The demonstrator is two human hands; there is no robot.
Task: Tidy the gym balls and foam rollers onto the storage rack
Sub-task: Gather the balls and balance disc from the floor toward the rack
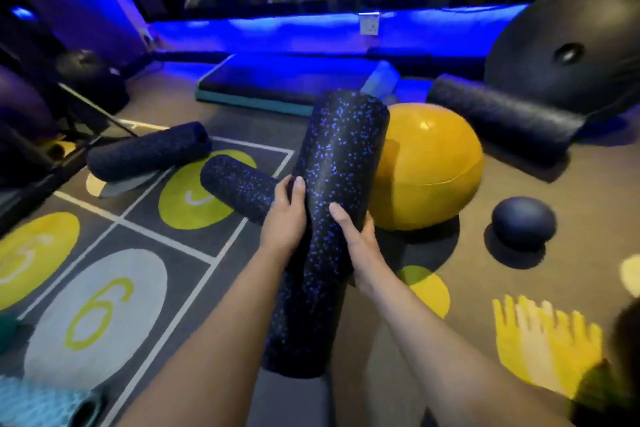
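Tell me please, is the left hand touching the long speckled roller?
Touching. The head view shows the left hand wrapped against the left side of the long speckled roller, its fingertips lying on the foam with no gap.

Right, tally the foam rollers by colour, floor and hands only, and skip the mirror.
Black with blue speckles: 2, the long roller gripped by the left hand and right hand, and the short roller beside it.
Dark, no clear speckles: 2, left dark roller, right dark roller.
Light blue roller: 1
Ridged teal roller, cut off bottom-left: 1
Total: 6
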